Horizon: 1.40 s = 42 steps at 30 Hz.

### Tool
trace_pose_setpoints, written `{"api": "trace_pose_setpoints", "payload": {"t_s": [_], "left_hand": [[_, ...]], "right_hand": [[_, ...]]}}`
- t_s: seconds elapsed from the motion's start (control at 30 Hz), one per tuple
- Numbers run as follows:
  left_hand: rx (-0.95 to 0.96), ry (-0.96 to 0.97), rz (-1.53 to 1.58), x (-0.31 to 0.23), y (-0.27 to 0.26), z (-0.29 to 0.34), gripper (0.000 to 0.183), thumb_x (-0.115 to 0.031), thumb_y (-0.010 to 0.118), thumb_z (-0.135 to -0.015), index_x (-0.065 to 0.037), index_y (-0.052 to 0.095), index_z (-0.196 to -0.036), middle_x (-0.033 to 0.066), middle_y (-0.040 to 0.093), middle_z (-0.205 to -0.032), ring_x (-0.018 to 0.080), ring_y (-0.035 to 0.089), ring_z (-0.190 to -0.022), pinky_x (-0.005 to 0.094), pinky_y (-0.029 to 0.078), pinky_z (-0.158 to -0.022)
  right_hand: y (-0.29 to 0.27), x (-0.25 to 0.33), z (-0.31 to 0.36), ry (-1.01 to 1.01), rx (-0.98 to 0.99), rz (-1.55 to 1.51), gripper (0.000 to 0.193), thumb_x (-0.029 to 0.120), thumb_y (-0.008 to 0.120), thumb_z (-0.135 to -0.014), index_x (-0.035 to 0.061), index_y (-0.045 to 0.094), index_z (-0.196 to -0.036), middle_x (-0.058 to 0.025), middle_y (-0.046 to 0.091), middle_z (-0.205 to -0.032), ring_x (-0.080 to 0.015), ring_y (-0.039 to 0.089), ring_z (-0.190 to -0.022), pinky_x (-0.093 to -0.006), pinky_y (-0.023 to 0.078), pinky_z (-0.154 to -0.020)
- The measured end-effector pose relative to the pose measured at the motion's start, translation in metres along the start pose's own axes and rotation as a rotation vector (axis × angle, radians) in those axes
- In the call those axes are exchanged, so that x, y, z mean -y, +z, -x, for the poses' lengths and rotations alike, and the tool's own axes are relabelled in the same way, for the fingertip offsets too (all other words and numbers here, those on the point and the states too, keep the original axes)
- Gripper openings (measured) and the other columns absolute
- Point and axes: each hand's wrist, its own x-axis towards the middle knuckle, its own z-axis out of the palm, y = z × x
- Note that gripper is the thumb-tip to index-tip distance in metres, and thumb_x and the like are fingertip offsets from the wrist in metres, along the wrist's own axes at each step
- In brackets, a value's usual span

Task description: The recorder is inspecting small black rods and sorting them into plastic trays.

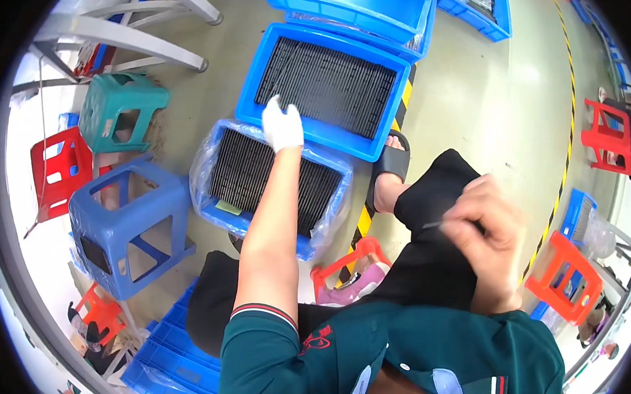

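Note:
My left hand (282, 125), in a white glove, hovers at the near edge of a blue bin (348, 147) filled with rows of thin dark strips (327, 82). Its fingers are apart and nothing shows between them. Just nearer stands a second blue bin lined with clear plastic (203, 167), also packed with dark strips (239, 174). A small yellowish-green slip (228, 207) lies in it. My bare right hand (485, 234), smeared by motion, is raised above my right thigh. Its thumb and fingers pinch a thin grey strip (432, 225), too blurred to name further.
More blue bins (352, 9) are stacked beyond, another (492, 23) at far right. Stools in blue (128, 221), green (122, 111) and red (57, 168) stand left. An orange stool (569, 276) is at right. Yellow-black tape (363, 223) runs along the floor by my sandal (397, 160).

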Motion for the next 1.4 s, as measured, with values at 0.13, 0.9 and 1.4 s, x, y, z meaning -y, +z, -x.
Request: {"api": "trace_pose_setpoints", "payload": {"t_s": [0.13,0.9,1.4], "left_hand": [[0.365,-0.040,-0.104,-0.023,0.064,0.004,0.034,-0.030,0.055,-0.078,-0.008,0.068,-0.101,0.0187,0.066,-0.099,0.0349,0.062,-0.097,0.0422,0.048,-0.087],[0.543,0.319,-0.514,-0.093,0.145,0.045,0.056,-0.032,0.074,-0.068,-0.003,0.050,-0.110,0.0148,0.051,-0.110,0.0328,0.052,-0.104,0.0412,0.052,-0.081],[0.566,0.308,-0.576,-0.106,0.154,0.038,0.049,-0.026,0.068,-0.074,0.001,0.050,-0.111,0.0160,0.052,-0.110,0.0321,0.054,-0.102,0.0380,0.053,-0.080]], "right_hand": [[-0.007,-0.013,-0.003,-0.099,0.236,0.144,0.024,0.007,0.078,-0.058,0.0061,0.063,-0.077,-0.0045,0.057,-0.074,-0.0249,0.054,-0.070,-0.0348,0.045,-0.062],[-0.042,-0.039,-0.011,-0.013,0.178,0.000,0.029,0.013,0.082,-0.055,0.0077,0.068,-0.080,-0.0042,0.057,-0.074,-0.0213,0.052,-0.070,-0.0300,0.043,-0.059],[-0.042,-0.036,-0.011,0.032,0.171,-0.039,0.027,0.015,0.083,-0.058,0.0092,0.069,-0.081,-0.0037,0.058,-0.076,-0.0204,0.053,-0.072,-0.0298,0.043,-0.060]]}}
